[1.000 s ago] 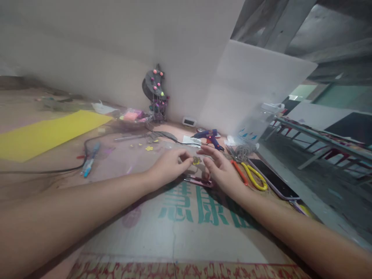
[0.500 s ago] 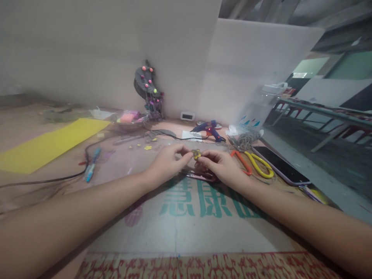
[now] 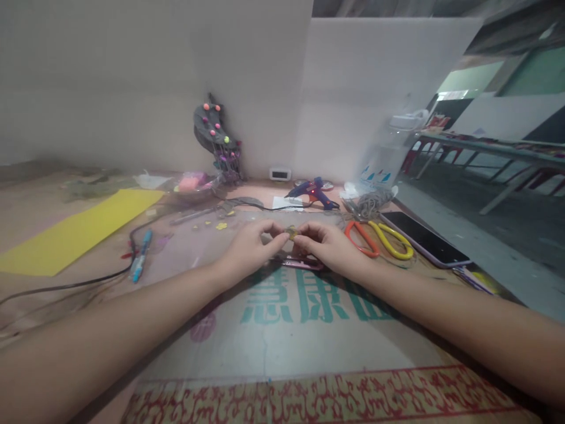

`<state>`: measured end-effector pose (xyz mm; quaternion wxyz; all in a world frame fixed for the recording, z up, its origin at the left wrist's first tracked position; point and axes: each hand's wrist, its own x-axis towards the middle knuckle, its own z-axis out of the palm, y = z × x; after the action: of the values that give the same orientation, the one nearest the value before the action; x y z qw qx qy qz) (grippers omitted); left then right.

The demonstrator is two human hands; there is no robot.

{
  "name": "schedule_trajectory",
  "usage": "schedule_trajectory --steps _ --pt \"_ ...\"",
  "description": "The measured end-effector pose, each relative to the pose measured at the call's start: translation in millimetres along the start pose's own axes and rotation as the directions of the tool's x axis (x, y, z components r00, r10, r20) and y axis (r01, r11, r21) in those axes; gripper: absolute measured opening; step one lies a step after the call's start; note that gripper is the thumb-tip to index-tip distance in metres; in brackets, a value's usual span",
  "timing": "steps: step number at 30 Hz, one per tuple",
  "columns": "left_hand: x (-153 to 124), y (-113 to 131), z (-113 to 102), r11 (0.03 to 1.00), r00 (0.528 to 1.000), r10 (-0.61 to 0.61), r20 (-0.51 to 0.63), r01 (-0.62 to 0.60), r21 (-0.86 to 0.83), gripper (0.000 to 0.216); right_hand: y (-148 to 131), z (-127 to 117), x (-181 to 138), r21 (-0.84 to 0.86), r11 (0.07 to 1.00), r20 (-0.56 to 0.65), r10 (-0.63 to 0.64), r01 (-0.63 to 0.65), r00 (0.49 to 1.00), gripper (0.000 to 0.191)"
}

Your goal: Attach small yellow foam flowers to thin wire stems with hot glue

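Observation:
Between the fingertips of my left hand (image 3: 258,244) and my right hand (image 3: 324,244) is a small yellow-and-grey flower-like piece (image 3: 292,232). Both hands are closed in a pinch on it, and the fingertips cover much of it. Just beneath them on the table lies a slim dark pink object (image 3: 302,264), partly hidden by my hands. A pair of scissors with an orange and a yellow handle (image 3: 392,240) lies right of my right hand. Left of my left hand is a yellow flower cut-out (image 3: 221,226) among small yellow scraps.
A blue glue gun (image 3: 306,191) with a red light stands behind my hands, its cord running left. A phone (image 3: 426,238) and grey yarn (image 3: 373,204) are at right. At left lie a yellow sheet (image 3: 83,232) and a blue pen (image 3: 142,256). A grey crescent ornament (image 3: 209,126) leans on the wall.
The whole view has shifted slightly, so most things appear a little further left. My hands still pinch the flower-like piece, with the fingertips closer together around it.

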<state>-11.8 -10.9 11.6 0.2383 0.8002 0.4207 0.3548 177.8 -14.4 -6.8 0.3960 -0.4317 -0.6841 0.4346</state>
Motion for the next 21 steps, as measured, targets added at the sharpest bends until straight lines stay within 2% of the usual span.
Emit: schedule_trajectory --steps 6,9,12,21 --pt "-0.1 0.4 0.2 0.999 0.997 0.001 -0.074 0.002 0.045 0.019 0.4 0.3 -0.1 0.029 0.995 -0.071 -0.093 0.096 0.993 0.023" --pt "0.4 -2.0 0.7 0.999 0.996 0.032 -0.081 -0.029 0.045 0.018 -2.8 0.4 -4.0 -0.112 0.971 -0.133 -0.224 0.210 0.966 0.017" --pt "1.2 -4.8 1.1 0.998 0.996 0.049 -0.072 -0.047 0.030 0.019 -7.4 1.4 -8.9 -0.268 0.918 -0.112 -0.329 0.290 0.938 0.014" --pt "1.1 -3.6 1.4 0.997 0.994 0.075 -0.084 -0.074 0.015 0.021 -12.0 3.4 -14.2 -0.293 0.918 -0.046 -0.294 0.268 0.955 0.021"
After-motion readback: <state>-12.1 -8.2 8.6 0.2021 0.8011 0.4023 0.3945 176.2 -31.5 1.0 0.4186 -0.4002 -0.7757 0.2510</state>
